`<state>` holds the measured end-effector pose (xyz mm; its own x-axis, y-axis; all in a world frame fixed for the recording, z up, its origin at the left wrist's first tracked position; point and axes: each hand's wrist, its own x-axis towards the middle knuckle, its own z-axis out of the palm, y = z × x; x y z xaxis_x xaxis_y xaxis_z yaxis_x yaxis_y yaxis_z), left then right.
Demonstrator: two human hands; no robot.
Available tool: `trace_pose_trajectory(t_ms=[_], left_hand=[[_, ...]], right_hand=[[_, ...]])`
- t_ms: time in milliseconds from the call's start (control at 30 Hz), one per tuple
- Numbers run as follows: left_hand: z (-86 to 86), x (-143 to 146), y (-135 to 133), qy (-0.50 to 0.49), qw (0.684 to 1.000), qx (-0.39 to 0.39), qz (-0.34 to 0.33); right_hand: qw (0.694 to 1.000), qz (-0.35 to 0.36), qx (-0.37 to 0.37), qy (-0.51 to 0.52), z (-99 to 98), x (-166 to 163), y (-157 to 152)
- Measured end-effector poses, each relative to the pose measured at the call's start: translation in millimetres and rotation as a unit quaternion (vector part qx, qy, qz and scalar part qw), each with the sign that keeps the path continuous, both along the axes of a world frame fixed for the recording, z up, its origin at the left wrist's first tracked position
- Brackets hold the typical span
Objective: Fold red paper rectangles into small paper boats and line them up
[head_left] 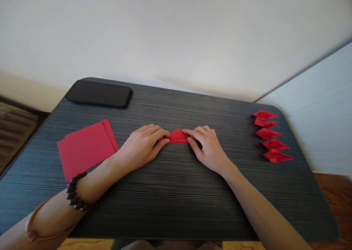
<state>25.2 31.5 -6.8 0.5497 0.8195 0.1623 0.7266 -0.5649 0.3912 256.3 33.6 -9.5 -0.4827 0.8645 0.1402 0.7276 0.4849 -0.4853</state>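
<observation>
A small piece of folded red paper [178,135] lies at the middle of the dark table, with a narrow band along its near edge. My left hand [145,141] pinches its left end between thumb and fingers. At the right end, my right hand [206,145] grips the paper the same way. Both hands rest low against the tabletop, and their fingertips cover the paper's two ends.
Red paper sheets [86,147] lie in a loose stack beside my left forearm. Behind them is a black phone [99,93]. Several folded red paper boats [268,134] stand in a column near the right edge of the table [170,206]. A pale wall [176,33] borders the back.
</observation>
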Motion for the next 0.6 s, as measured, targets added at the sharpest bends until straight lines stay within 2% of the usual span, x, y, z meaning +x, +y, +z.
trace_pose_trajectory(t_ms=[233, 400, 600], left_hand=[[-3.3, -0.3, 2.5, -0.065, 0.997, -0.008, 0.039], [-4.3, -3.2, 6.1, -0.047, 0.996, -0.036, 0.068], [-0.2, -5.6, 8.2, -0.032, 0.994, -0.079, 0.064]], right_hand=[[1.000, -0.008, -0.009, 0.010, -1.1, 0.7, 1.0], [0.999, -0.012, -0.015, 0.029, -3.1, 2.9, 3.2], [0.999, -0.011, -0.032, 0.039, -1.6, 4.3, 5.2]])
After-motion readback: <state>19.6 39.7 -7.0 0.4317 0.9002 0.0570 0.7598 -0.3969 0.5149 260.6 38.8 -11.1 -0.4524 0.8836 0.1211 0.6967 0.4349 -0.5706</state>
